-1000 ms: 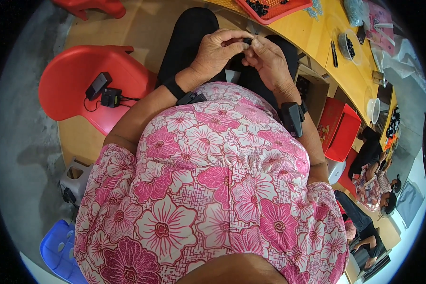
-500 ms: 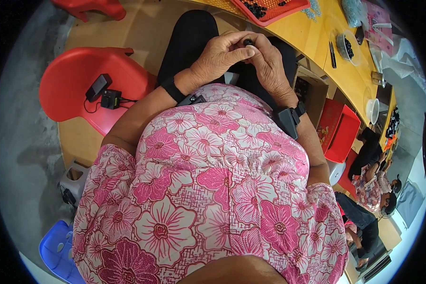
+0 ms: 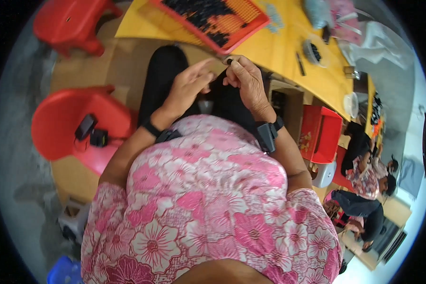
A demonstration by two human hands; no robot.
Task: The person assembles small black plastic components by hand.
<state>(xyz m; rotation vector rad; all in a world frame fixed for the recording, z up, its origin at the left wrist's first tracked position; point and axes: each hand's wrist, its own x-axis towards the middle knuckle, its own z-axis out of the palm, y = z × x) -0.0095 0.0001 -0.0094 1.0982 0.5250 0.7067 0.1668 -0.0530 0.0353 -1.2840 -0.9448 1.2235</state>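
Over my lap, my right hand (image 3: pixel 245 80) pinches a small round black piece (image 3: pixel 229 61) between thumb and forefinger. My left hand (image 3: pixel 187 87) is apart from it, with the forefinger stretched out and the other fingers loosely curled; no object shows in it. Just beyond both hands, at the table's edge, lies a red-orange mesh tray (image 3: pixel 266 21) with many small black pieces (image 3: pixel 196 19) spread in it. The exact kind of the held piece is too small to make out.
On the yellow table (image 3: pixel 284 52) are a clear bowl (image 3: pixel 308 56) of black pieces, a dark slim tool (image 3: pixel 300 65) and plastic bags (image 3: pixel 348 23). A red chair (image 3: pixel 52 125) with black devices stands at left, a red box (image 3: pixel 330 137) at right. Other people (image 3: pixel 364 175) sit farther right.
My hands have come apart; the black piece, earlier between both hands, is now in the right one. The view has shifted, showing more of the tray.
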